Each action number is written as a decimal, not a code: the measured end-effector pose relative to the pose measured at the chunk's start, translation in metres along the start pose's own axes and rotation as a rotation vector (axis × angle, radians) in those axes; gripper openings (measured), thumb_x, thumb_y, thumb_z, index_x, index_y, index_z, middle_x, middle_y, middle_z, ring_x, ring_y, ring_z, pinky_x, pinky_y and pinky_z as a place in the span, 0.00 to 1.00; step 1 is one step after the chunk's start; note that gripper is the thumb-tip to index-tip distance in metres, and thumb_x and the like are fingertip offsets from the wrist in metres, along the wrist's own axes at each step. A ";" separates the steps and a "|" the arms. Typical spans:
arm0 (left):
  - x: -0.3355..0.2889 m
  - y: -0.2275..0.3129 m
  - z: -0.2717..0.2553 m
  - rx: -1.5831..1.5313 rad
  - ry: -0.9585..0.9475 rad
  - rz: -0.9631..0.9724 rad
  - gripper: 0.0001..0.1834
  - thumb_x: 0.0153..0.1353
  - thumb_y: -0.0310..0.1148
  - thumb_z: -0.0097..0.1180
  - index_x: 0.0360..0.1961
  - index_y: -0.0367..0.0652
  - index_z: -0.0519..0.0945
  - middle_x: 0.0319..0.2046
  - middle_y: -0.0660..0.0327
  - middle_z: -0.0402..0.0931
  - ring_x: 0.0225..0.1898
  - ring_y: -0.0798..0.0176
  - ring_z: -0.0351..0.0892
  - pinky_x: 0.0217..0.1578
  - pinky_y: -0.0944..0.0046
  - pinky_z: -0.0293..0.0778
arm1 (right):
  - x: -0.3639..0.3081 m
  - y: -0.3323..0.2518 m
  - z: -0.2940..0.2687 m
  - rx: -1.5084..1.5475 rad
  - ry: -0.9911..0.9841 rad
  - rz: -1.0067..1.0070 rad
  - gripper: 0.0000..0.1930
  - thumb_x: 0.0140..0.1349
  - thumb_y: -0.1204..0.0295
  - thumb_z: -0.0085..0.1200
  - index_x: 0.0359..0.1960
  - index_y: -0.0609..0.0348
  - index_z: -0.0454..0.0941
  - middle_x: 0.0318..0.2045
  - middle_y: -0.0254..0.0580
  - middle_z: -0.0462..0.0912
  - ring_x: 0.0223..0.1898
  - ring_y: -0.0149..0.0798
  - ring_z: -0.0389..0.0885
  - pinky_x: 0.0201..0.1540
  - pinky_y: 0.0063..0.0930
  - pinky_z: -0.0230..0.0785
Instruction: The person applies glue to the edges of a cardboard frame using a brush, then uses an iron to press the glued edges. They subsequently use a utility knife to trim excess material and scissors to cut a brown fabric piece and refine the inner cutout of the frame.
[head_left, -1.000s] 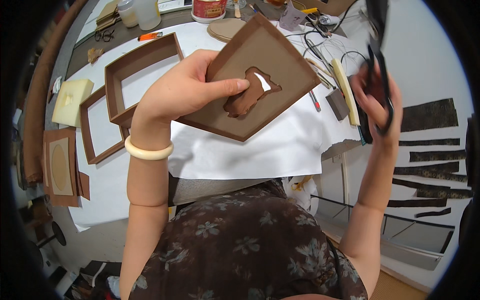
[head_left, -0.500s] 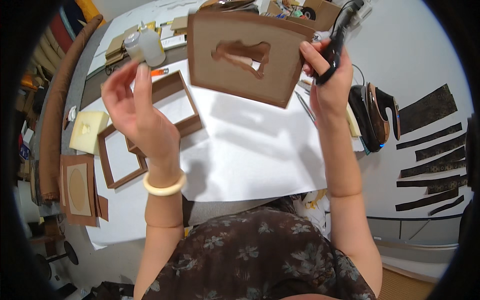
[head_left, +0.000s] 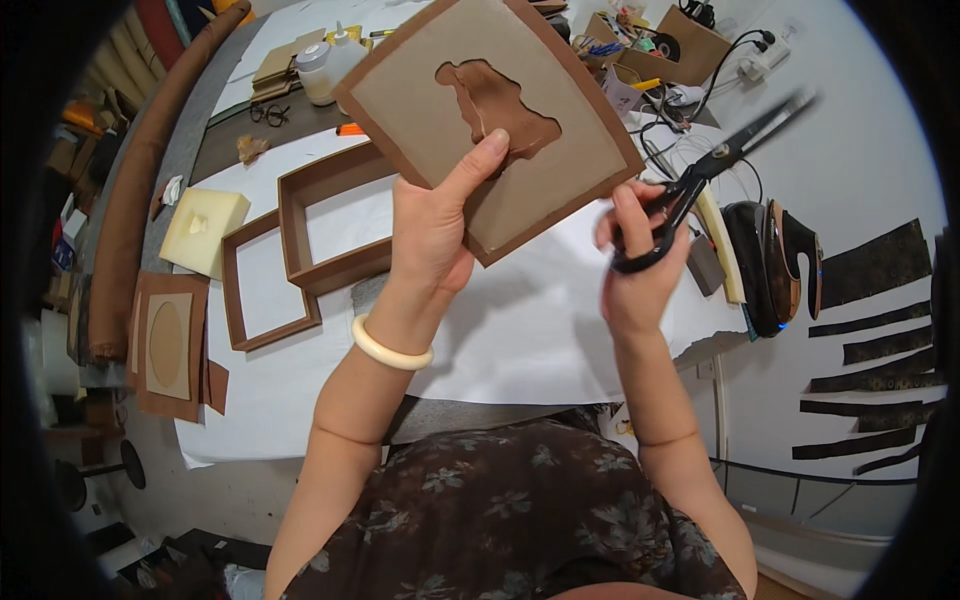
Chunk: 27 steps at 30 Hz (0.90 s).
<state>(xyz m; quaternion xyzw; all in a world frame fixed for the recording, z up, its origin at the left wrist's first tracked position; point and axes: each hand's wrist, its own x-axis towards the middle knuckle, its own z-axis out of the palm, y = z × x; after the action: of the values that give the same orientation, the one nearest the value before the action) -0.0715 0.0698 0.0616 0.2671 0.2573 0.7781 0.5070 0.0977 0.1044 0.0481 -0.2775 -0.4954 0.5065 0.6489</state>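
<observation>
My left hand (head_left: 435,225) grips a flat panel (head_left: 398,95), thumb on its beige face and fingers behind it. Brown material borders the panel, and an irregular cutout near its middle shows brown material inside. The panel is held tilted above the white-covered table. My right hand (head_left: 648,275) is closed round the handles of black scissors (head_left: 690,190), just right of the panel's corner. Their blades point up and right, away from the panel, and are blurred. Below and left of the panel, two brown open box frames (head_left: 345,270) rest on the table.
A yellow foam block (head_left: 205,232) and brown pieces with an oval beige insert (head_left: 170,345) lie at the left. Behind stand a white bottle (head_left: 345,60) and a jar (head_left: 315,75). An iron (head_left: 760,270) and dark strips (head_left: 870,380) are at the right. A fabric roll (head_left: 130,210) runs along the left.
My left hand, empty before, has moved right and taken hold of the panel. The panel has turned and passed out of my right hand, which now holds only the scissors, lower down.
</observation>
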 end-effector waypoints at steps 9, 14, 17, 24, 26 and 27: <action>0.008 0.020 -0.010 0.199 -0.006 0.264 0.17 0.58 0.24 0.67 0.49 0.38 0.79 0.45 0.62 0.79 0.47 0.67 0.78 0.51 0.64 0.74 | -0.029 -0.065 -0.096 -0.159 -0.527 0.410 0.19 0.56 0.78 0.60 0.48 0.80 0.77 0.20 0.32 0.73 0.14 0.16 0.62 0.15 0.13 0.47; 0.006 0.019 -0.007 0.189 0.006 0.264 0.16 0.58 0.25 0.67 0.48 0.39 0.79 0.44 0.62 0.80 0.46 0.67 0.78 0.50 0.64 0.75 | -0.038 -0.071 -0.096 0.035 -0.505 0.678 0.22 0.58 0.76 0.62 0.49 0.86 0.74 0.20 0.35 0.74 0.12 0.17 0.61 0.13 0.12 0.47; 0.006 0.019 -0.006 0.174 -0.012 0.267 0.16 0.58 0.25 0.67 0.47 0.39 0.79 0.43 0.62 0.80 0.45 0.67 0.79 0.49 0.65 0.75 | -0.039 -0.068 -0.098 0.072 -0.517 0.698 0.22 0.59 0.75 0.63 0.49 0.85 0.74 0.20 0.35 0.74 0.12 0.17 0.62 0.12 0.12 0.48; 0.004 0.020 -0.005 0.184 -0.017 0.237 0.14 0.59 0.25 0.66 0.46 0.38 0.79 0.42 0.62 0.80 0.44 0.68 0.80 0.48 0.65 0.76 | -0.039 -0.069 -0.097 0.053 -0.507 0.718 0.23 0.59 0.72 0.62 0.49 0.85 0.75 0.19 0.34 0.74 0.11 0.17 0.60 0.11 0.11 0.48; 0.004 0.021 -0.005 0.178 -0.022 0.231 0.14 0.59 0.25 0.66 0.46 0.38 0.79 0.41 0.62 0.80 0.43 0.68 0.80 0.48 0.65 0.76 | -0.038 -0.068 -0.098 0.061 -0.515 0.722 0.24 0.59 0.72 0.62 0.49 0.85 0.75 0.19 0.34 0.74 0.11 0.16 0.60 0.11 0.11 0.48; 0.005 0.021 -0.006 0.175 -0.024 0.228 0.14 0.59 0.25 0.66 0.46 0.38 0.79 0.41 0.62 0.80 0.43 0.68 0.80 0.48 0.65 0.77 | -0.037 -0.068 -0.099 0.070 -0.515 0.731 0.24 0.58 0.72 0.62 0.49 0.85 0.75 0.19 0.34 0.74 0.11 0.16 0.59 0.11 0.11 0.47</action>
<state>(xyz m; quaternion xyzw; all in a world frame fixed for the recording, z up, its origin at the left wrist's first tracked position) -0.0904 0.0659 0.0724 0.3473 0.2861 0.8019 0.3931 0.2151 0.0609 0.0583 -0.2773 -0.4927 0.7715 0.2919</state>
